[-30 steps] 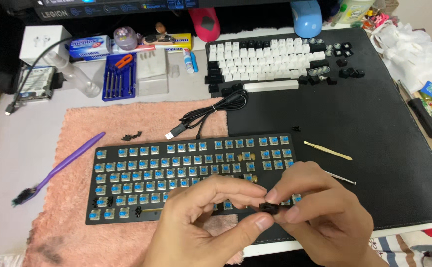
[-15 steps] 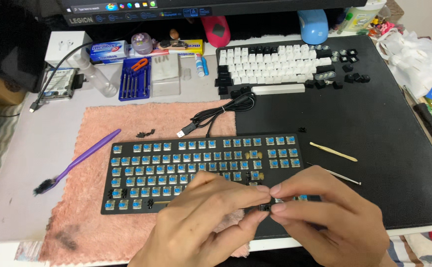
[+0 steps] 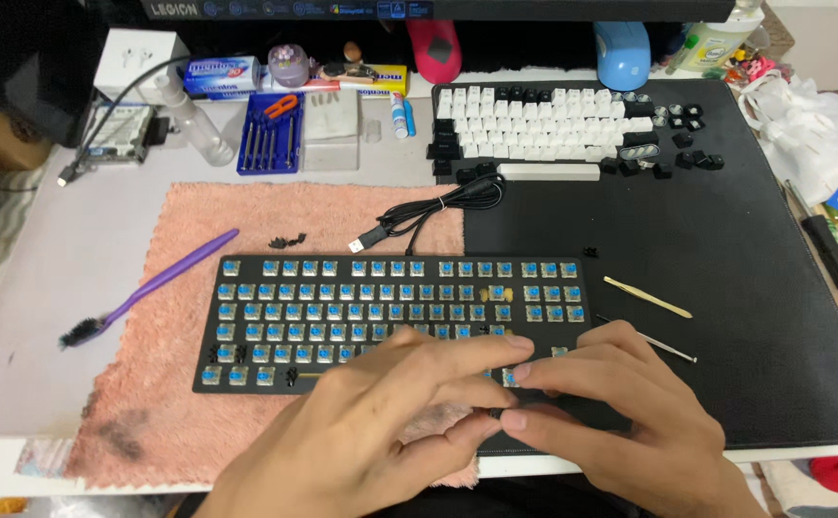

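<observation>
A black keyboard (image 3: pixel 390 297) with its caps off shows rows of blue switches and lies across a pink towel (image 3: pixel 198 221) and a black desk mat (image 3: pixel 726 240). My left hand (image 3: pixel 381 432) and my right hand (image 3: pixel 630 422) meet over the keyboard's front right edge. Their fingertips pinch a small black part (image 3: pixel 496 414), mostly hidden by the fingers. The hands cover the lower right rows of switches.
White and black keycaps (image 3: pixel 534 120) lie in rows at the back of the mat. A coiled black cable (image 3: pixel 429 206), a purple brush (image 3: pixel 151 288), a gold pick (image 3: pixel 647 297), a thin metal tool (image 3: pixel 668 347) and a blue screwdriver set (image 3: pixel 267 144) surround the keyboard.
Both hands have lowered from above the keyboard onto its front right edge, still pinching the small black part. The camera view has shifted slightly.
</observation>
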